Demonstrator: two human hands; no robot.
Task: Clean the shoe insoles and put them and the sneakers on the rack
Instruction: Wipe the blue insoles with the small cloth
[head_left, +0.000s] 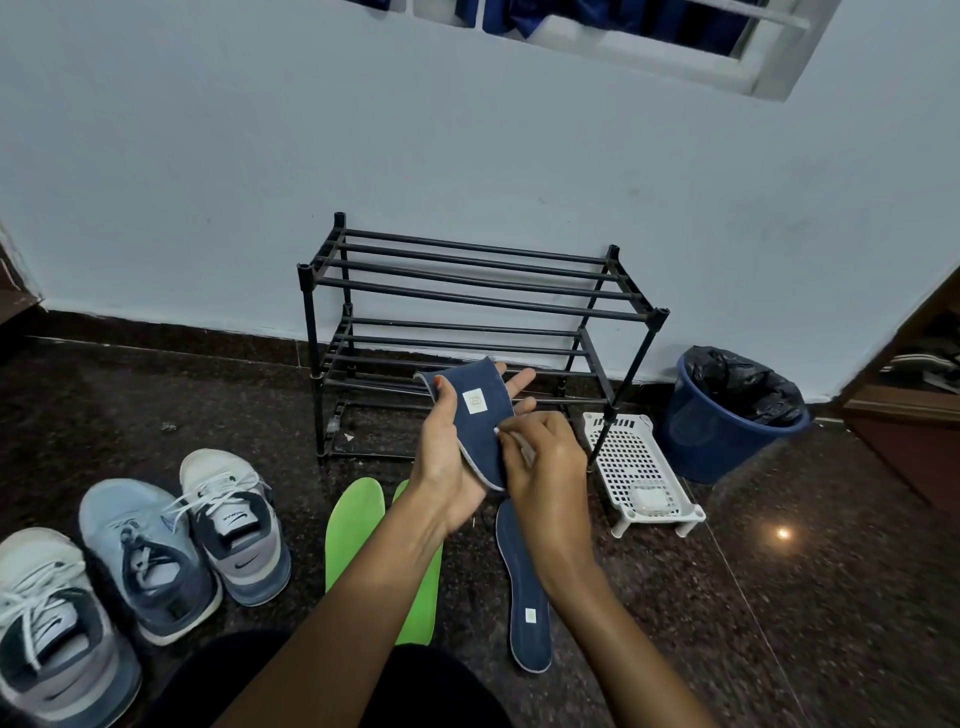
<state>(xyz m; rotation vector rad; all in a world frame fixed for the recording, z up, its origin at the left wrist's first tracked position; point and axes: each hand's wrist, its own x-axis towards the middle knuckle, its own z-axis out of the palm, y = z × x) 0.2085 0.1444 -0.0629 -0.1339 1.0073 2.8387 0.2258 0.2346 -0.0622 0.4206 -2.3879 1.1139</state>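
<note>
Person sits on a dark floor. Both forearms reach forward and the hands meet low in front of the rack (467, 291).

Left hand (447, 462): palm turned up toward the camera, wrist bent slightly back. It grasps the held insole (478, 415), which is blue. The thumb presses on the insole's face near the upper end. The fingers (522, 378) lie straight behind it, tips showing past the far edge. The insole is in the air, bent in a curve, label patch facing the camera, lower end resting at the base of the palm.

Right hand (545, 467): back of the hand to the camera, fingers curled. It pinches a white thing (511, 435) against the right edge of the held insole. The thing is too small to tell what it is.

Floor insole (524, 597): blue, flat on the floor under the right wrist, label up.

Green insoles (353, 525): two, flat on the floor just left of the floor insole. The nearer one is partly hidden by the left forearm.

Sneakers (145, 561): three in view at far left on the floor, side by side, toes toward the wall. Not yet on the rack.

The rack is black, two tiers of bars, standing against the wall. A white perforated tray (639, 457) on short legs stands just beside its right front leg. A blue bin (717, 441) with a black liner stands farther right, by the wall.
</note>
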